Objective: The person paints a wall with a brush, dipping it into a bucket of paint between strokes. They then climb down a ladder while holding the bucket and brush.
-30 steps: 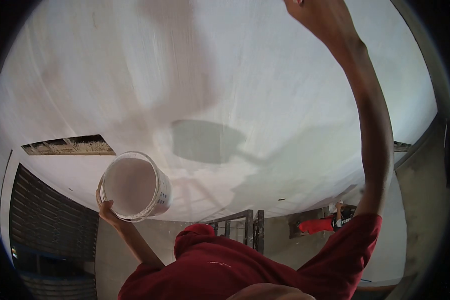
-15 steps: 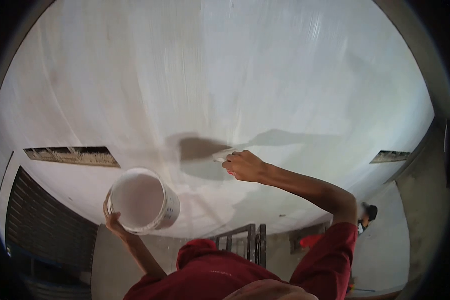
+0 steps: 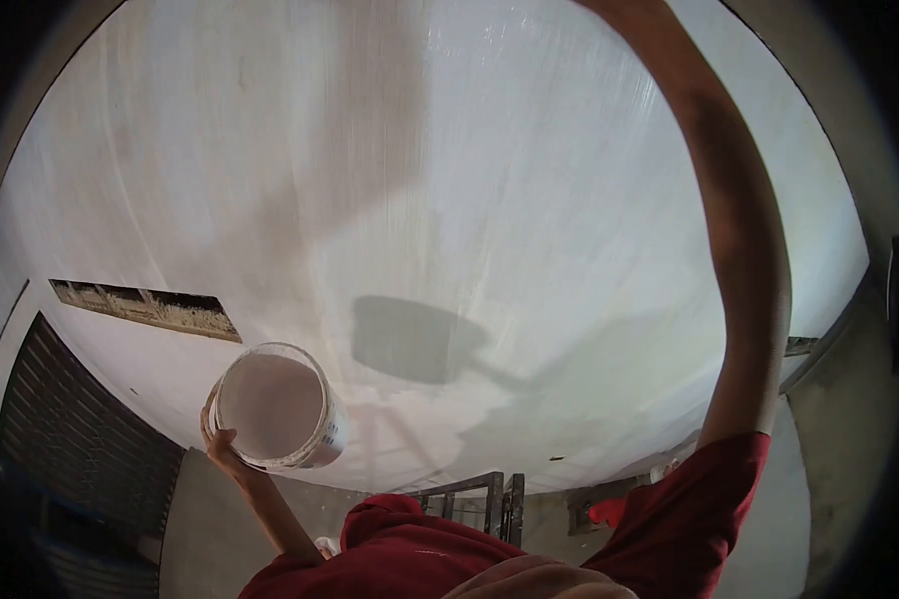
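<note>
My left hand (image 3: pixel 220 437) grips the side of a white plastic bucket (image 3: pixel 334 431), with the thumb over its rim. The bucket tips toward me, and its inside shows whitish and pale. Before me rises a tall whitish wall (image 3: pixel 539 210) with vertical streaks and some glossy, wet-looking patches. Along the right side my right arm stretches up past the top edge of the view, so that hand and anything in it are out of sight. Shadows of the bucket and an arm fall on the wall.
Low on the left of the wall is a narrow rectangular opening (image 3: pixel 150 309); a second opening (image 3: pixel 801 345) is partly hidden by my arm. A dark slatted gate (image 3: pixel 70 429) stands at left. Below me are a dark metal frame (image 3: pixel 494 504) and a red item (image 3: pixel 605 513).
My right hand, which held a pale flat tool against the mid-wall, has swung upward out of view. My left hand still holds the bucket, nearly in the same place.
</note>
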Action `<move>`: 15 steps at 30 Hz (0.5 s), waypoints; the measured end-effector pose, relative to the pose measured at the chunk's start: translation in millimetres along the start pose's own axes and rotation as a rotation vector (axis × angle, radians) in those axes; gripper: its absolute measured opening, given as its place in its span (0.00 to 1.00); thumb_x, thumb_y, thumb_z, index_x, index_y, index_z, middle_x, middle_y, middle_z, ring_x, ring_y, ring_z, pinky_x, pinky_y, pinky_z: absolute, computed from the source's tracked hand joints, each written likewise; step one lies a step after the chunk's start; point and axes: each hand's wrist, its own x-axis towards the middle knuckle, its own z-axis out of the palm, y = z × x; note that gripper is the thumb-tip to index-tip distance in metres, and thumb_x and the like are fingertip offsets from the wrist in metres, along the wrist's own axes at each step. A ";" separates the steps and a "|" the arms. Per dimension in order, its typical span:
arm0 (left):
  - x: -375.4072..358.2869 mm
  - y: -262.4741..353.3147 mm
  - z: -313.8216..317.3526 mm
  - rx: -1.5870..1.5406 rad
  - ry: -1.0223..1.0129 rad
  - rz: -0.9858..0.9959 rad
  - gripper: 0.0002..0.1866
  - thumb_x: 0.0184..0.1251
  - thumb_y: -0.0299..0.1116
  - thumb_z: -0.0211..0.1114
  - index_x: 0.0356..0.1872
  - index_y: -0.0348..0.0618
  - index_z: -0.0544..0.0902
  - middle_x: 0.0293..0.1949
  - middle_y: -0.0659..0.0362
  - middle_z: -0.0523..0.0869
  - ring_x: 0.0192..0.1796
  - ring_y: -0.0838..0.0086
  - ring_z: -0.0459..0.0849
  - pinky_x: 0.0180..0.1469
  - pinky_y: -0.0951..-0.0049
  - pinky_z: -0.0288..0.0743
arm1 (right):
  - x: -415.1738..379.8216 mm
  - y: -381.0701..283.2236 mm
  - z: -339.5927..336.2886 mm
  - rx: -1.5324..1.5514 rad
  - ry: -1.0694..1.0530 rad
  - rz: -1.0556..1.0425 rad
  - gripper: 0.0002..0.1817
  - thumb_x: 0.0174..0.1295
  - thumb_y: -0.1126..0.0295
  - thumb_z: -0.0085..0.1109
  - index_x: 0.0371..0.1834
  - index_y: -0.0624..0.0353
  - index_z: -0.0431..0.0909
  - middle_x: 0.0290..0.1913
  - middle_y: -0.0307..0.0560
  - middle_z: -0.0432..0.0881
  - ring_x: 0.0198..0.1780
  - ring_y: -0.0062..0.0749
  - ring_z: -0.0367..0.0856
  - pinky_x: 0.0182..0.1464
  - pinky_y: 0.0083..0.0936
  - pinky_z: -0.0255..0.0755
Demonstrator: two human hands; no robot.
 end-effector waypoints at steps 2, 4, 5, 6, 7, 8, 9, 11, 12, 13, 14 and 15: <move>4.9 -7.0 -11.0 -0.016 -0.048 -0.041 0.40 0.38 0.38 0.52 0.60 0.28 0.71 0.52 0.41 0.79 0.53 0.51 0.80 0.55 0.58 0.78 | -21.3 -14.7 27.1 0.020 -0.057 -0.015 0.12 0.61 0.76 0.54 0.20 0.62 0.68 0.19 0.49 0.71 0.22 0.35 0.66 0.31 0.33 0.66; 3.5 -5.3 -13.4 0.010 -0.033 -0.047 0.39 0.39 0.39 0.51 0.59 0.29 0.72 0.52 0.42 0.79 0.54 0.53 0.80 0.56 0.59 0.77 | -66.7 -71.3 33.7 -0.001 -0.239 0.022 0.09 0.57 0.72 0.64 0.41 0.57 0.84 0.40 0.44 0.85 0.41 0.32 0.83 0.44 0.28 0.77; 3.4 -6.0 -12.1 0.019 -0.026 -0.051 0.39 0.39 0.39 0.51 0.59 0.29 0.73 0.52 0.42 0.79 0.54 0.53 0.79 0.56 0.59 0.77 | -89.6 -99.9 37.7 0.031 -0.321 0.035 0.12 0.49 0.73 0.64 0.39 0.55 0.84 0.42 0.44 0.83 0.47 0.36 0.82 0.46 0.32 0.78; -0.1 -2.1 -8.2 0.026 -0.012 -0.043 0.38 0.40 0.39 0.50 0.58 0.28 0.73 0.51 0.43 0.79 0.53 0.55 0.79 0.55 0.61 0.76 | -115.1 -130.5 41.5 0.071 -0.358 0.042 0.12 0.46 0.71 0.65 0.37 0.57 0.82 0.44 0.46 0.81 0.48 0.35 0.81 0.46 0.28 0.78; -3.5 4.7 1.2 0.031 -0.001 -0.034 0.36 0.41 0.38 0.50 0.57 0.27 0.74 0.50 0.44 0.79 0.53 0.57 0.79 0.55 0.63 0.76 | -142.3 -157.1 46.0 0.084 -0.425 -0.025 0.13 0.47 0.68 0.65 0.37 0.59 0.80 0.45 0.51 0.80 0.49 0.38 0.81 0.46 0.26 0.78; -4.6 8.1 7.2 0.034 0.010 -0.026 0.35 0.43 0.37 0.49 0.55 0.25 0.74 0.49 0.45 0.79 0.52 0.59 0.79 0.54 0.65 0.75 | -169.9 -185.9 52.6 0.048 -0.391 -0.085 0.13 0.48 0.66 0.64 0.35 0.60 0.79 0.45 0.55 0.78 0.49 0.39 0.81 0.45 0.25 0.79; -3.5 7.0 6.3 0.036 0.010 -0.021 0.35 0.42 0.37 0.49 0.55 0.25 0.74 0.50 0.45 0.79 0.53 0.59 0.79 0.55 0.64 0.75 | -195.2 -217.1 56.1 0.077 -0.426 -0.070 0.13 0.49 0.66 0.63 0.35 0.61 0.78 0.44 0.58 0.78 0.49 0.40 0.81 0.44 0.26 0.80; 0.6 1.9 -1.6 0.044 0.011 -0.007 0.35 0.42 0.37 0.49 0.55 0.25 0.74 0.52 0.44 0.78 0.54 0.57 0.78 0.56 0.64 0.74 | -239.0 -275.0 62.6 0.130 -0.429 -0.127 0.12 0.49 0.66 0.63 0.34 0.61 0.77 0.42 0.60 0.78 0.47 0.40 0.81 0.42 0.25 0.80; 0.3 2.7 -6.0 0.054 0.010 -0.003 0.35 0.42 0.37 0.49 0.55 0.25 0.74 0.53 0.44 0.78 0.55 0.57 0.78 0.57 0.63 0.74 | -265.0 -305.3 68.2 0.265 -0.538 -0.097 0.11 0.51 0.66 0.62 0.34 0.60 0.77 0.42 0.57 0.78 0.46 0.40 0.81 0.41 0.28 0.80; -1.2 6.1 -5.6 0.064 0.010 -0.007 0.35 0.42 0.37 0.49 0.55 0.25 0.74 0.53 0.44 0.77 0.55 0.57 0.78 0.57 0.63 0.74 | -283.7 -327.0 71.8 0.401 -0.644 -0.066 0.10 0.53 0.66 0.62 0.34 0.59 0.78 0.42 0.54 0.79 0.44 0.41 0.81 0.40 0.31 0.79; -3.2 11.1 -3.1 0.074 0.008 -0.009 0.35 0.42 0.37 0.49 0.55 0.25 0.74 0.53 0.44 0.77 0.55 0.57 0.78 0.57 0.63 0.74 | -289.8 -335.7 70.4 0.573 -0.717 0.007 0.08 0.55 0.67 0.60 0.33 0.59 0.79 0.40 0.55 0.80 0.42 0.43 0.81 0.40 0.34 0.78; -3.9 13.5 -1.5 0.077 0.006 -0.005 0.35 0.41 0.37 0.49 0.55 0.25 0.74 0.54 0.44 0.77 0.55 0.57 0.78 0.57 0.63 0.74 | -293.2 -337.2 72.6 0.739 -0.782 0.079 0.06 0.58 0.68 0.58 0.33 0.58 0.80 0.38 0.55 0.81 0.40 0.45 0.82 0.39 0.36 0.77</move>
